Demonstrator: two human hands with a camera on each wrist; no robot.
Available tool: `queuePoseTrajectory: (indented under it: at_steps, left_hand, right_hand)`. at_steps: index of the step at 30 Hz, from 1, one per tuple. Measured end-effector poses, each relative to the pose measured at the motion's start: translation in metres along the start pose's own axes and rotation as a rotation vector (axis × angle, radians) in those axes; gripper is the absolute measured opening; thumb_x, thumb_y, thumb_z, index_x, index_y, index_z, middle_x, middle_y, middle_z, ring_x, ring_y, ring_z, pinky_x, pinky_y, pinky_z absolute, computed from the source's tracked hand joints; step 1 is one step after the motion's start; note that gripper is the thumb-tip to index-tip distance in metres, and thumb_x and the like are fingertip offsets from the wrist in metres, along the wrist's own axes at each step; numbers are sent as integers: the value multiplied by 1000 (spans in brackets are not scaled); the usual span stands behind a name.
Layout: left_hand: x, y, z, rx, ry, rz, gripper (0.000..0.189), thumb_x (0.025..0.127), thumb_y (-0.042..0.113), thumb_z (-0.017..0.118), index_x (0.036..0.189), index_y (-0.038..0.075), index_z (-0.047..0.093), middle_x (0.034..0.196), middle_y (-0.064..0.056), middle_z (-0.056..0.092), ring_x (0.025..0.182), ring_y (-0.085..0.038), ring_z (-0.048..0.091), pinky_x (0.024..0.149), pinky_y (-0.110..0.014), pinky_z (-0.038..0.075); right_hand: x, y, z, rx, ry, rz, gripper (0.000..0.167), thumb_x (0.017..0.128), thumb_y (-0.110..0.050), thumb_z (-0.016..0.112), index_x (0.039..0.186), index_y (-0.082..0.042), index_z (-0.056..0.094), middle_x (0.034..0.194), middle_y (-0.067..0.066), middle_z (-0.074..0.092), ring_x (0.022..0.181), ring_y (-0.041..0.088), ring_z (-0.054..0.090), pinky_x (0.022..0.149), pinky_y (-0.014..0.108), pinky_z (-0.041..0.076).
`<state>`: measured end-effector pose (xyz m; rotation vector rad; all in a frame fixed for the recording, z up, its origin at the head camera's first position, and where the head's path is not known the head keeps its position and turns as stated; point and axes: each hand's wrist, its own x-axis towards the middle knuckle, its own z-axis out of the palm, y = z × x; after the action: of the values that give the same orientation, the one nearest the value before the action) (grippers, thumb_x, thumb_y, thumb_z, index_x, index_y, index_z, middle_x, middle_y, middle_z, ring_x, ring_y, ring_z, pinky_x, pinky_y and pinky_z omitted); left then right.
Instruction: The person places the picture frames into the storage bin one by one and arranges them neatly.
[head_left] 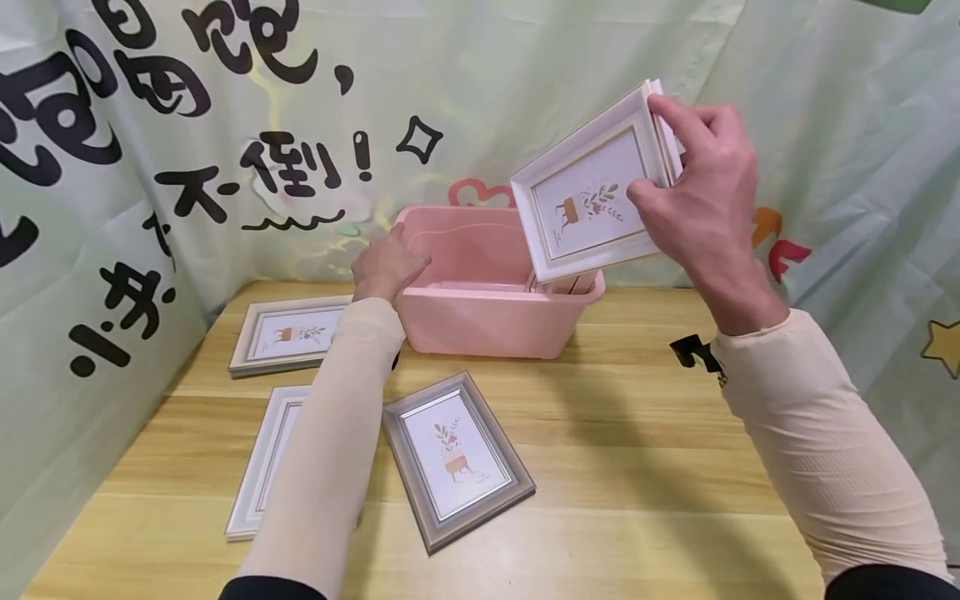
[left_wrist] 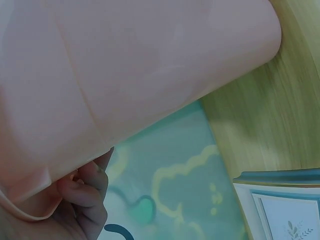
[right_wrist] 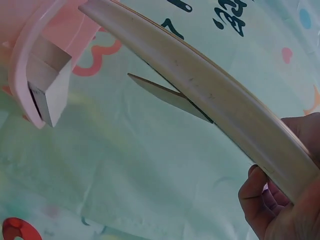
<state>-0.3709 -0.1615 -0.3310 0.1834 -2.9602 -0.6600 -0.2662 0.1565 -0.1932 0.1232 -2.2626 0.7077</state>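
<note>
My right hand holds a white picture frame by its right edge, tilted above the right end of a pink plastic bin. In the right wrist view the frame's edge runs diagonally, its back stand sticking out. My left hand is at the bin's left end; the left wrist view shows its fingers curled round the rim. Inside the bin's right end stand pale frames, partly hidden by the held one.
On the wooden table lie a grey frame, a white frame partly covered by my left sleeve, and a cream-and-grey frame at the back left. A printed curtain hangs close behind the bin.
</note>
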Motion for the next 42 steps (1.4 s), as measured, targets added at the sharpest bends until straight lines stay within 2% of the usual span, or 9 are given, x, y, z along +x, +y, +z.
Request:
queuePoseTrajectory:
  at_steps: [7, 18, 27, 36, 42]
  left_hand:
    - [-1, 0, 0, 12, -4, -2, 82, 85, 51, 54, 155, 21, 24, 133, -23, 57, 113, -44, 58, 91, -57, 46]
    - [0, 1, 0, 1, -13, -24, 82, 84, 51, 53, 155, 24, 23, 129, -22, 58, 109, -39, 58, 90, -54, 46]
    - [-2, 4, 1, 29, -4, -5, 82, 84, 51, 52, 155, 22, 24, 129, -23, 58, 111, -42, 59, 88, -55, 48]
    - [0, 4, 0, 16, -11, -21, 82, 84, 50, 52, 155, 22, 23, 127, -22, 59, 107, -40, 59, 88, -54, 46]
    - [-1, 4, 0, 16, -20, -26, 82, 84, 50, 52, 155, 22, 22, 126, -21, 59, 106, -39, 59, 89, -54, 46]
  right_hand:
    - [4, 5, 14, 16, -66, 40, 70, 82, -3, 59, 143, -34, 47, 128, 12, 46, 111, 22, 45, 78, 33, 37]
    - [8, 12, 32, 30, -131, 83, 74, 80, -1, 57, 144, -37, 45, 132, 12, 44, 116, 28, 48, 86, 41, 43]
    - [10, 13, 44, 5, -198, 124, 74, 82, -3, 55, 146, -37, 41, 137, 12, 42, 121, 31, 49, 90, 47, 46]
    - [19, 15, 59, -21, -288, 242, 79, 84, -7, 58, 150, -40, 31, 141, 9, 37, 125, 29, 44, 97, 45, 46]
    - [27, 16, 72, -49, -364, 288, 82, 84, -7, 59, 152, -38, 27, 144, 10, 34, 121, 30, 43, 94, 42, 48]
